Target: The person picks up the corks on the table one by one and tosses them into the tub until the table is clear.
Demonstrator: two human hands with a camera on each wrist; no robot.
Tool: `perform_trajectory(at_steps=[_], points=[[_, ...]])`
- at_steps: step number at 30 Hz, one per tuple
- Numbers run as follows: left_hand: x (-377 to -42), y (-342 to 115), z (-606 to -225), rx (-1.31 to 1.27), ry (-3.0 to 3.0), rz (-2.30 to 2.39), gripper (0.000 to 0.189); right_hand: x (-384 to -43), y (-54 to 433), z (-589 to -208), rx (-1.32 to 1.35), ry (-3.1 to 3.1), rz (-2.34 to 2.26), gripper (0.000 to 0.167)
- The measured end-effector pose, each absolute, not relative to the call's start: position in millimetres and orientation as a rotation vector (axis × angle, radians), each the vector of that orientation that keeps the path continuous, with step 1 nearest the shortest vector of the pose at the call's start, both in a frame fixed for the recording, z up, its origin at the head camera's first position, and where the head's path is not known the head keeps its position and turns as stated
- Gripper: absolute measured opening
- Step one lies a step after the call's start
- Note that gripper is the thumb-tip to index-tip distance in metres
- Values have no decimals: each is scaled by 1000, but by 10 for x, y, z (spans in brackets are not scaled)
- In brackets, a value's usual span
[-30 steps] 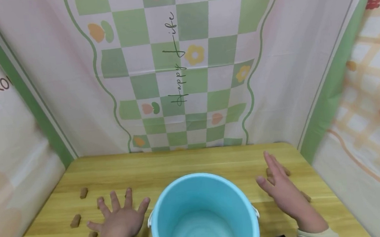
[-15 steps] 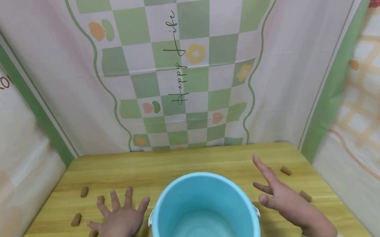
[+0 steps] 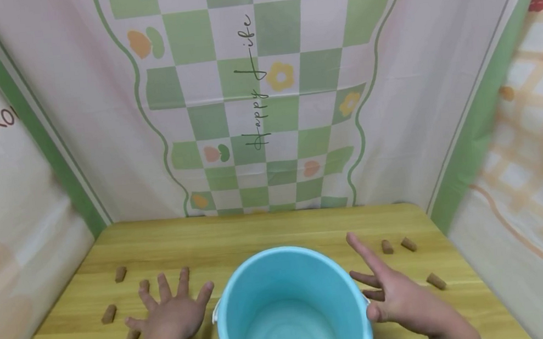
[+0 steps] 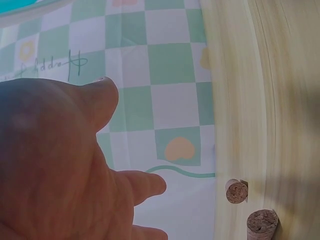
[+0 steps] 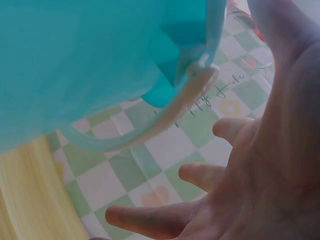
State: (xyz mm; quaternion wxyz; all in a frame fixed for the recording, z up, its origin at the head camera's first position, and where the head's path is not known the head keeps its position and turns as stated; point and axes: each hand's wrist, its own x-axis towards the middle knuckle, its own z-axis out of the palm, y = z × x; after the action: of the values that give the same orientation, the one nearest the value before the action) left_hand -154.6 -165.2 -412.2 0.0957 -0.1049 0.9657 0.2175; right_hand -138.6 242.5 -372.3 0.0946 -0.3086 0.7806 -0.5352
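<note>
A light blue bucket (image 3: 283, 284) stands at the front middle of the table, its mouth facing up and no objects visible inside. My left hand (image 3: 170, 323) is to its left, palm down with fingers spread over the corks there. Some brown corks (image 3: 109, 313) show around those fingers; others are partly covered. Beside the bucket's right rim is my right hand (image 3: 406, 299), fingers extended and apart. In the right wrist view, the bucket's white handle (image 5: 185, 105) hangs close to these fingers with a gap between. Whether the thumb touches the rim I cannot tell.
Farther right on the wooden table (image 3: 258, 229) lie a cork (image 3: 387, 246), a second cork (image 3: 408, 244) and a third cork (image 3: 436, 281). A checkered curtain (image 3: 265, 109) hangs behind the table, with more printed cloth at both sides.
My right hand has moved left from above the right-hand corks to the bucket's side, turning its fingers apart. Those corks are now uncovered. The left hand has stayed in place.
</note>
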Motion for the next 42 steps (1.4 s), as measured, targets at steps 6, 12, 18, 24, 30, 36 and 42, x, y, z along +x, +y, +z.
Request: perform_trajectory(at_steps=[6, 12, 18, 24, 30, 36, 42], points=[[-1550, -1660, -4130, -317, 2861, 641, 110, -1346, 2397, -3715, -936, 2281, -1539, 102], [-1550, -1659, -4136, -319, 2865, 649, 110, -1293, 2373, -3675, -978, 2307, -1484, 108], [-1551, -1657, -4137, -320, 2869, 644, 109, -1273, 2365, -3670, -997, 2273, -1469, 117], [-1555, -1662, -4143, -331, 2877, 659, 109, -1249, 2353, -3646, -1017, 2333, -1393, 128], [-1561, -1665, -4143, -333, 2876, 667, 109, -1234, 2349, -3642, -1065, 2466, -1261, 129], [-1561, -1665, -4147, -330, 2882, 662, 110, -1241, 2349, -3670, -1109, 2530, -1190, 129], [-1559, -1666, -4145, -329, 2889, 662, 108, -1250, 2358, -3689, -1041, 2495, -1214, 133]])
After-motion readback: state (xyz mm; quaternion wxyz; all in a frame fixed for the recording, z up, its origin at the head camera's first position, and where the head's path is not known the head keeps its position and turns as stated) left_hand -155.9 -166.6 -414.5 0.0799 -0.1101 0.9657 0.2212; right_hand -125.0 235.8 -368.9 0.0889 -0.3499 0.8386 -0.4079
